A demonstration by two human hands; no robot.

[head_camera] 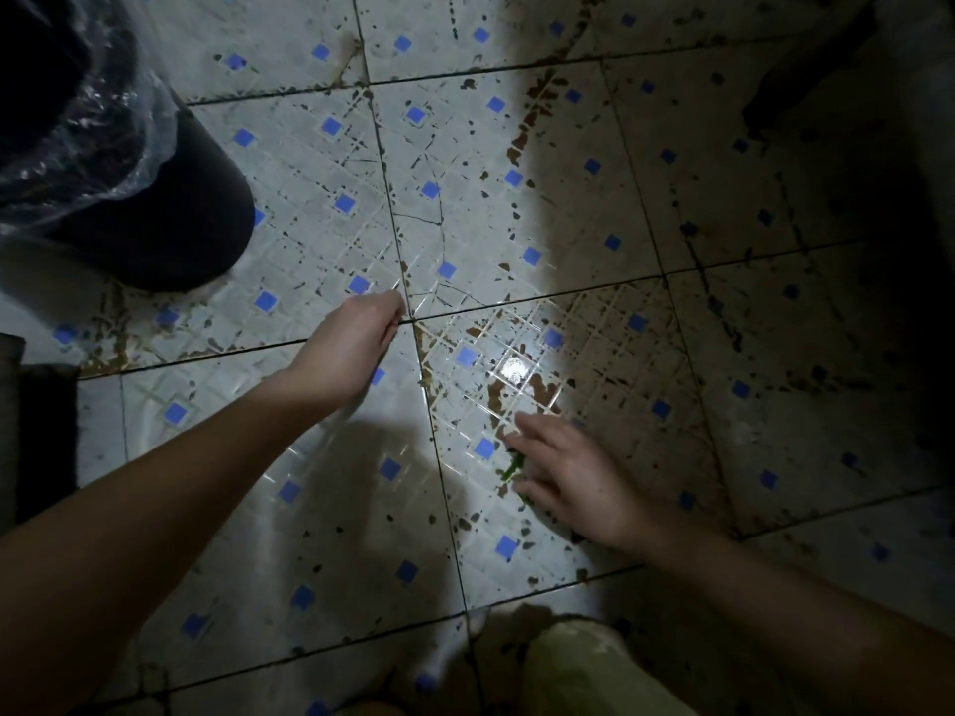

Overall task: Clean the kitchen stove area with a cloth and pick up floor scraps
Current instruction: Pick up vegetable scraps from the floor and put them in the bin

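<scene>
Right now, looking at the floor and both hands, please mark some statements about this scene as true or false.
1. A green scrap lies on the floor by the right hand. True.
2. The bin stands at the right of the view. False: it stands at the upper left.
3. A clear plastic liner hangs over the bin's rim. True.
4. The right hand grips a cloth. False: it is spread open and holds nothing.

Likely home kitchen floor, dim light: white tiles (pixel 336 162) with blue inset squares, brown stains (pixel 517 147) toward 1 o'clock; dark bin (pixel 170 224) with clear plastic liner (pixel 103 142) at 10 o'clock; green vegetable scrap (pixel 514 467) near 6 o'clock.
</scene>
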